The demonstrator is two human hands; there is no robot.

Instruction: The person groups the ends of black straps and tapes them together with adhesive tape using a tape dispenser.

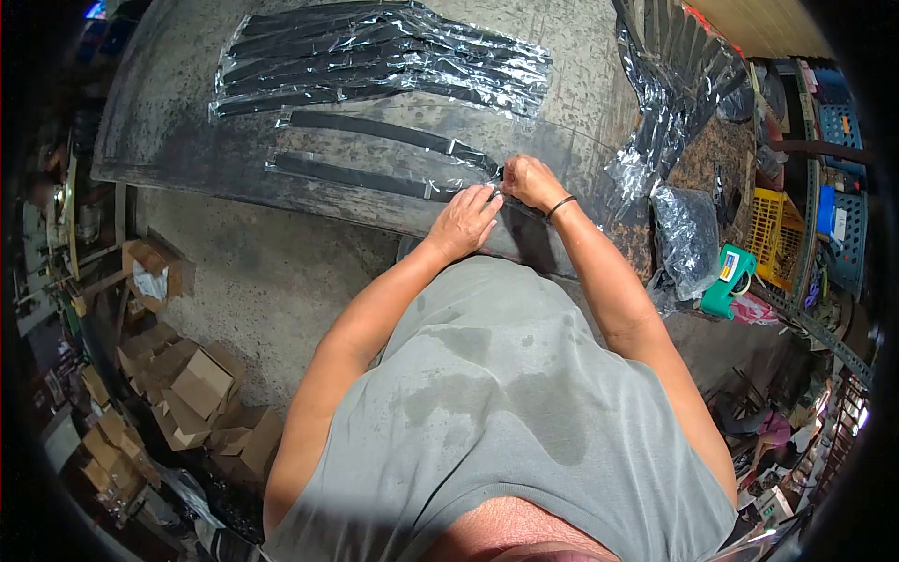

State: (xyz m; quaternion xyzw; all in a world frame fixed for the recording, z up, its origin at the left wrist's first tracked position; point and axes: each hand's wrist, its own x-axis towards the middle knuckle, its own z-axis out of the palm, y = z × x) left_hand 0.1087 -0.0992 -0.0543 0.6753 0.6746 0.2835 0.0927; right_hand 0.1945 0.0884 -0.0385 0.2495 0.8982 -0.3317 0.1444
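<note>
Two long black strips in clear plastic sleeves lie side by side near the front edge of the worktable: an upper strip [375, 129] and a lower strip [361, 176]. Both carry small pale pieces near their ends. My left hand [461, 225] lies over the right end of the lower strip, fingers stretched out. Just right of it, my right hand [532, 183] has its fingers closed on the right end of the upper strip's plastic sleeve. The fingertips of both hands nearly meet, and exactly what is between them is partly hidden.
Behind them lies a wide row of plastic-wrapped black strips [384, 56]. More wrapped strips [670, 94] are piled at right, beside a clear plastic bundle [685, 239], a green tape dispenser [729, 281] and a yellow basket [775, 239]. Cardboard boxes [201, 384] stand on the floor at left.
</note>
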